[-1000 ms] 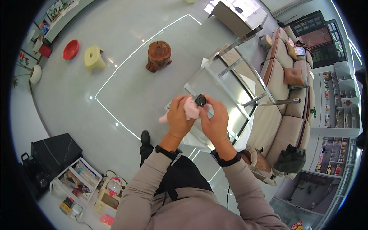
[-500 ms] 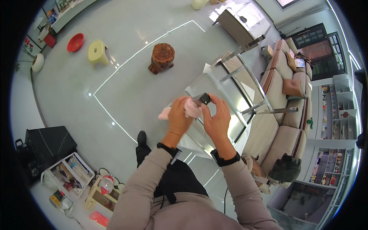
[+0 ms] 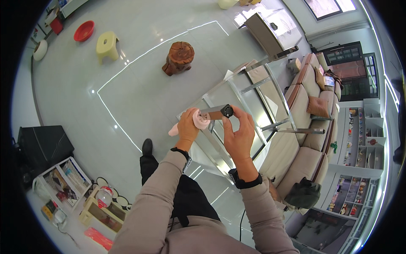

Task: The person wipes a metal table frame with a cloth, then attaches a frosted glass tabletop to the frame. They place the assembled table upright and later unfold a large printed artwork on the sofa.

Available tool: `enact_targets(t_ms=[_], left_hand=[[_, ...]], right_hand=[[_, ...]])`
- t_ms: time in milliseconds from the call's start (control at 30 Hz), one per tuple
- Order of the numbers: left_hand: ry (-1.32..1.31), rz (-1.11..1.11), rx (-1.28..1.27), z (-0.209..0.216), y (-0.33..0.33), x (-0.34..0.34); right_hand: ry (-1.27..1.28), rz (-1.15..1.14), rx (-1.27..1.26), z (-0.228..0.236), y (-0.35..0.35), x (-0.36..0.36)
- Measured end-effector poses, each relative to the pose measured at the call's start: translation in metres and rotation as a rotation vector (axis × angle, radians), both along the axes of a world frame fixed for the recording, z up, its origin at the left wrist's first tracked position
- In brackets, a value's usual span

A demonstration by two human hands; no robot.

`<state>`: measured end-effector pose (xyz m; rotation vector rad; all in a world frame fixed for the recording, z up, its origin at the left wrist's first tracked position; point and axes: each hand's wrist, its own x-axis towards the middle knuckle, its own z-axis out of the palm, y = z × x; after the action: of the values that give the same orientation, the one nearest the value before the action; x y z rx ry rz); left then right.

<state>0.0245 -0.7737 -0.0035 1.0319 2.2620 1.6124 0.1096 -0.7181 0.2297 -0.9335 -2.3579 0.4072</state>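
Observation:
A pink cloth (image 3: 201, 120) is wrapped around a square metal leg (image 3: 215, 113), and my left hand (image 3: 187, 129) is closed on it. One end of the cloth hangs out to the left of that hand. The leg has a black cap (image 3: 228, 111) at its near end. My right hand (image 3: 241, 137) pinches the leg at this cap between thumb and fingers. The leg belongs to an upturned table (image 3: 249, 88) with a silver metal frame. Its other legs stick out toward the right and the far side.
A wooden stump stool (image 3: 181, 55) stands ahead, with a yellow stool (image 3: 108, 45) and a red basin (image 3: 84, 31) farther left. On the right a long beige sofa (image 3: 292, 146) runs beside the table. A white rack (image 3: 63, 182) and a black cabinet (image 3: 46, 142) are at left.
My left hand and the cloth have slid left along the leg, away from the black cap, so more bare metal shows. My right hand stays at the cap. The view has shifted slightly.

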Motion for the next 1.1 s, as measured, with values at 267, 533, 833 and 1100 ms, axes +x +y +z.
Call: enact_targets(t_ms=[267, 533, 833, 1100], left_hand=[[-0.17, -0.257, 0.195, 0.079, -0.013, -0.018], [-0.577, -0.78, 0.158, 0.098, 0.0, -0.083], [-0.747, -0.813, -0.004, 0.117, -0.006, -0.083], [-0.62, -0.743, -0.007, 0.12, -0.006, -0.071]], right_hand=[[0.028, -0.018, 0.004, 0.003, 0.0, 0.009], [0.034, 0.001, -0.01, 0.001, 0.003, 0.008], [0.078, 0.017, -0.017, 0.002, 0.005, 0.009], [0.015, 0.006, 0.003, -0.002, 0.002, 0.013]])
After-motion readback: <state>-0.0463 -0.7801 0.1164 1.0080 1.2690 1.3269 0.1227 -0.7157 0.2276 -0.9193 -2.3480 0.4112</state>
